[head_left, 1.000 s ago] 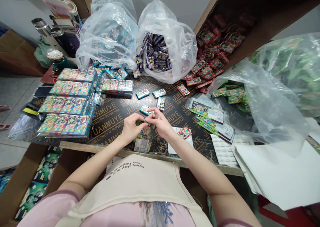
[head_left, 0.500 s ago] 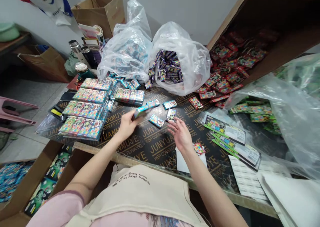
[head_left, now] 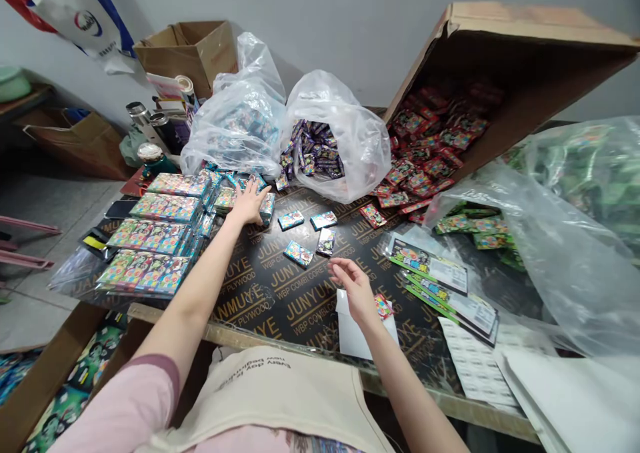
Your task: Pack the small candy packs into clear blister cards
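My left hand [head_left: 248, 203] lies with spread fingers over a stack of small colourful packs [head_left: 225, 198] and the blue packets beside it; what is under the palm is hidden. My right hand [head_left: 353, 285] hovers over the black board, fingers loosely bent and apart, holding nothing I can see. Between the hands lie three separate blue packets, one left [head_left: 291, 220], one right [head_left: 324, 220] and one nearer [head_left: 299, 254], with a dark packet [head_left: 326, 242] beside them. Below my right hand are a white paper [head_left: 355, 336] and a red packet [head_left: 383, 306], partly covered by my wrist.
Wrapped stacks of packs [head_left: 145, 268] stand at the left. Plastic bags of blue [head_left: 235, 130] and purple packets [head_left: 320, 150] sit behind. A tipped carton [head_left: 530, 53] spills red packets [head_left: 420, 173]. Printed cards [head_left: 450, 300], green packets [head_left: 475, 226] and paper sheets [head_left: 480, 360] lie right.
My left hand has moved left and away onto the stack, and the packet it held is no longer seen in its grip. My right hand has drawn slightly nearer. The view has shifted.
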Demonstrator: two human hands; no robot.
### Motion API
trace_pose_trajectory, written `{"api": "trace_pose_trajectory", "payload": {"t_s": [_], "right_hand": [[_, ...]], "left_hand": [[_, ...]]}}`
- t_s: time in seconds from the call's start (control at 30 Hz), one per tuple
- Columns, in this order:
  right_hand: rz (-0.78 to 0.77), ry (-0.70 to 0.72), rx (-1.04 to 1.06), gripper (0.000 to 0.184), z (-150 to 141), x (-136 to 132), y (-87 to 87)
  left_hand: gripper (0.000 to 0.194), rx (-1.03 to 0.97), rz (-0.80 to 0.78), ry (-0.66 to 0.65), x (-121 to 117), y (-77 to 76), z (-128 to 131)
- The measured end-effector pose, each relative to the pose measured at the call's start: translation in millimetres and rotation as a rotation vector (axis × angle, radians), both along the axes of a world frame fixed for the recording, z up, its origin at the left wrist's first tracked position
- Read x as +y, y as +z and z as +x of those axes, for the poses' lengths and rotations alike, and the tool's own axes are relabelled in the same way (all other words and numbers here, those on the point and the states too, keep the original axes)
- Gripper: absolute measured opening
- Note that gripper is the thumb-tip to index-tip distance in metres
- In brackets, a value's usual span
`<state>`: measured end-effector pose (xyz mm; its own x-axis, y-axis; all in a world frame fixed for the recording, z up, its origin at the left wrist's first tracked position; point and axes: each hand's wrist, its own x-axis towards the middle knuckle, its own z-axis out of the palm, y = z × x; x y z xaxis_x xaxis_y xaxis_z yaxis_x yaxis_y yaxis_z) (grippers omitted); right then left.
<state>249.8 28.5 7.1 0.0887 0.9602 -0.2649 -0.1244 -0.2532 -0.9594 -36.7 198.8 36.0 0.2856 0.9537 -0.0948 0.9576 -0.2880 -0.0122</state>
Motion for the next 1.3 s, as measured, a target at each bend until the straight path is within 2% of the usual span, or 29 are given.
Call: {"api": "trace_pose_trajectory", "payload": {"t_s": [0.07, 0.17, 0.33, 0.43, 0.5, 0.53, 0.6, 0.67, 0.73, 0.8, 0.9, 1.0, 1.1, 1.23, 1.3], "right_hand": [[0.009, 0.023, 0.006, 0.036, -0.7, 2.6, 1.1], [0.02, 0.057, 0.0, 0.034, -2.0, 2.3, 4.9], [0.075, 0.055, -0.086, 0.025, 14.6, 0.9, 0.5], [0.168, -0.03, -0.38, 0.024, 49.4, 12.6, -9.8], [0.196, -0.09, -0.724, 0.029, 83.5, 25.1, -16.3], [0.182, -0.097, -0.912, 0.038, 102.1, 32.1, -19.1], [0.083, -0.021, -1.231, 0.063, 137.2, 45.7, -23.7], [-0.036, 0.124, -1.418, 0.082, 163.5, 56.1, -27.6], [-0.088, 0.25, -1.504, 0.084, 177.0, 61.0, -30.9], [-0.075, 0.318, -1.538, 0.074, 179.0, 60.3, -33.2], [-0.041, 0.366, -1.546, 0.056, 172.2, 53.2, -34.0], [-0.011, 0.414, -1.539, 0.051, 167.3, 47.3, -31.9], [0.007, 0.454, -1.526, 0.058, 166.9, 45.9, -30.3], [0.023, 0.449, -1.521, 0.041, 168.7, 44.2, -27.3], [0.041, 0.428, -1.526, 0.041, 167.4, 41.5, -20.6]], "left_hand": [[0.122, 0.077, -0.133, -0.135, 21.3, 10.9, 7.2], [0.118, 0.179, -0.299, -0.276, 39.8, 14.6, 18.4], [0.094, 0.141, -0.273, -0.419, 43.1, 0.7, 16.5], [0.074, 0.133, -0.279, -0.453, 48.6, -5.7, 4.4], [0.071, 0.159, -0.281, -0.453, 51.0, -5.9, -2.6], [0.074, 0.177, -0.281, -0.442, 51.3, -4.5, -4.9], [0.089, 0.198, -0.281, -0.405, 50.2, 1.2, -5.6], [0.106, 0.165, -0.248, -0.368, 48.6, 11.0, -0.2], [0.111, 0.065, -0.166, -0.346, 47.2, 24.2, 10.4], [0.103, -0.075, -0.091, -0.345, 44.9, 38.8, 24.2], [0.086, -0.278, -0.058, -0.368, 34.5, 56.2, 46.2], [0.078, -0.411, -0.085, -0.422, 12.3, 61.1, 66.1], [0.07, -0.519, -0.149, -0.461, -15.3, 54.8, 78.9], [0.06, -0.692, -0.207, -0.447, -48.4, 39.6, 78.7], [0.056, -0.789, -0.21, -0.392, -64.7, 30.9, 74.0]]}}
